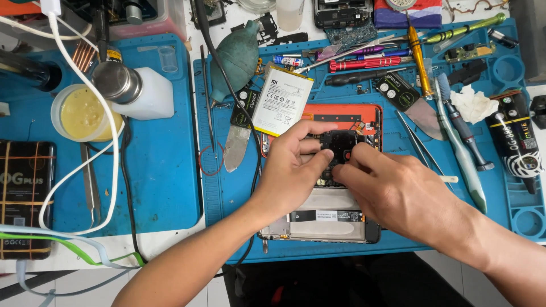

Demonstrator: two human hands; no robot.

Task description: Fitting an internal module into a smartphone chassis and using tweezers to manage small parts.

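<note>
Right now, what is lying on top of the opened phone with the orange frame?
Both hands, left and right, press on the opened phone with the orange frame. A white flat battery overlaps its top-left corner. The hands cover most of the black board; lower down, a silver plate shows.

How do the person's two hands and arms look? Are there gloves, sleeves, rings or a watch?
The left hand and the right hand are both bare: no gloves, rings or watch show. Both forearms are uncovered as far as the picture's edge, with no sleeve in view. Fingernails are short.
</note>
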